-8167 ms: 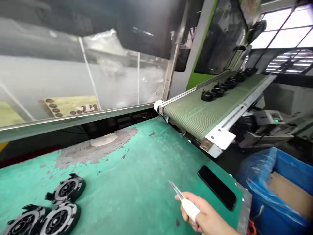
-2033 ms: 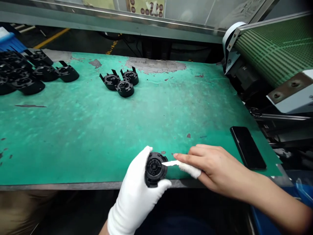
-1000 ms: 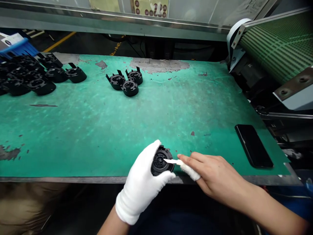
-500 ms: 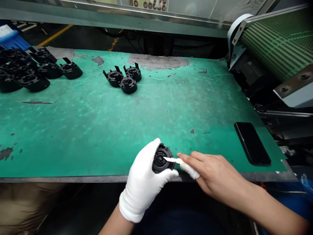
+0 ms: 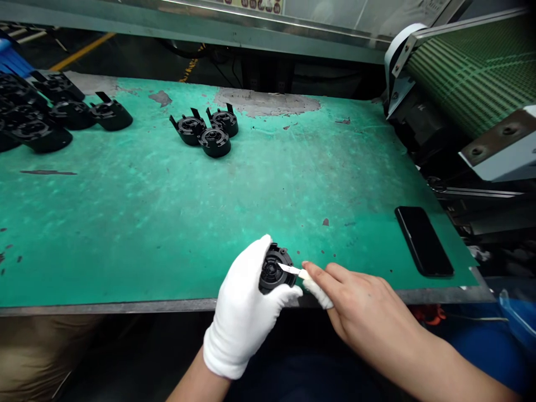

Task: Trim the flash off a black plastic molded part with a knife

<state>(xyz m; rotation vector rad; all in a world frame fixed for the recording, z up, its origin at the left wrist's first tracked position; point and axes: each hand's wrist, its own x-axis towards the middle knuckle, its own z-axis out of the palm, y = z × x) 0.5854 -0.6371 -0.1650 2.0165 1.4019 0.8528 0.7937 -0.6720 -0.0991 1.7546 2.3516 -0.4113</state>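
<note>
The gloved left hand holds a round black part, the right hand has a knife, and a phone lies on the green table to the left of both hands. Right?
Not quite: the head view shows the phone to the right of both hands, on the green table. The gloved left hand does hold a round black part, and the right hand a knife.

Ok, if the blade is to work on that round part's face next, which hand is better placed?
Likely the right hand: it holds the knife, tip pointing at the face of the round black part. The gloved left hand is occupied gripping that part.
</note>
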